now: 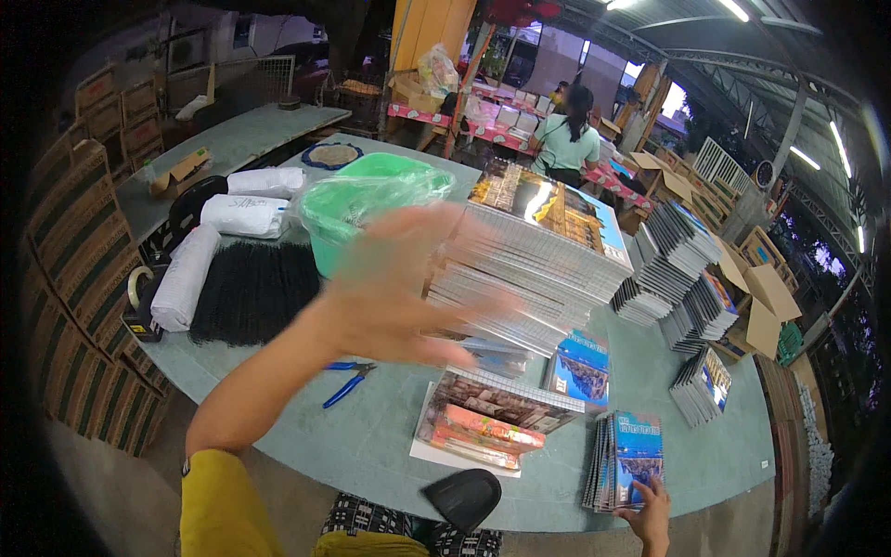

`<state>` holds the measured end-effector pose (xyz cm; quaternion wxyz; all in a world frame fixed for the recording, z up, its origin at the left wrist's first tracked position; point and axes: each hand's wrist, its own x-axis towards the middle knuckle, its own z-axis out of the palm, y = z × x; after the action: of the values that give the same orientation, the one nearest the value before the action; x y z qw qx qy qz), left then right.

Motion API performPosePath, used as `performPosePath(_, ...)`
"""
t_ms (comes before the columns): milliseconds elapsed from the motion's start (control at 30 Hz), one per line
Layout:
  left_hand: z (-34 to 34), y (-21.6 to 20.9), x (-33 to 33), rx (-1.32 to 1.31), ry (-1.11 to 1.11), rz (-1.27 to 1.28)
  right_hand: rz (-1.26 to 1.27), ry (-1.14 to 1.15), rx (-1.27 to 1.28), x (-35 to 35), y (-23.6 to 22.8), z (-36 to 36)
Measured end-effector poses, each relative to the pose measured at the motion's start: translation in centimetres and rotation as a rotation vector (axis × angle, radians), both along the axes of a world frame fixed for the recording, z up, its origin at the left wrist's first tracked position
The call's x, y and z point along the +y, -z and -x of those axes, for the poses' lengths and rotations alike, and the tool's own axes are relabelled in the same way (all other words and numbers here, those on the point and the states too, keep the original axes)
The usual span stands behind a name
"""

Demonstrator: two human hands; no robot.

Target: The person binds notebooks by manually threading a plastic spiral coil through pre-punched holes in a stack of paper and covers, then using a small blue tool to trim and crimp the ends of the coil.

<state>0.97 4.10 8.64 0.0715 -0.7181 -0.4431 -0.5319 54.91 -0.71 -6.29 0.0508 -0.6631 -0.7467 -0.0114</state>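
My left hand is raised over the table, blurred by motion, its fingers spread and nothing seen in it. Behind it rises a tall stack of spiral notebooks with wire bindings and a picture cover on top, partly hidden by the hand. At the table's near right edge, my right hand has its fingers on the cover and its thumb at the near edge of a small fanned pile of blue-covered spiral notebooks. Another blue notebook lies just beyond that pile.
An orange packet rests by a leaning notebook. Blue pliers, black strands, white rolls and a green bin occupy the left. More notebook stacks stand right. A person is farther back.
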Motion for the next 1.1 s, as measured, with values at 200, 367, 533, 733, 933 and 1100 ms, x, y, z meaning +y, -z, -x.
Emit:
performPosePath(200, 25.9, 12.9, -8.6, -0.01, -0.913, 0.715, -0.398, -0.015, 0.668, 2.9, -0.1, 6.1)
performPosePath(367, 26.2, 20.6, -10.8, -0.098, -1.313, 0.754, -0.243, -0.068, 1.636, 8.7, 1.2, 20.5)
performPosePath(533, 26.2, 19.9, -10.3, -0.01, -1.314, 0.85, -0.283, -0.057, 1.617, 10.7, 1.0, 25.2)
performPosePath(733, 26.8, 18.8, -10.5, 0.221, -1.428, 0.608, -0.528, -0.11, 1.26, 10.3, -0.2, 25.1)
performPosePath(933, 25.8, 19.9, -8.5, 0.116, -1.299, 0.683, -0.545, -0.649, 0.406, 4.5, -7.1, 32.7)
performPosePath(1100, 28.5, 23.0, -9.1, 0.224, -1.302, 0.769, -0.398, -0.789, 0.479, 5.2, -3.7, 33.1)
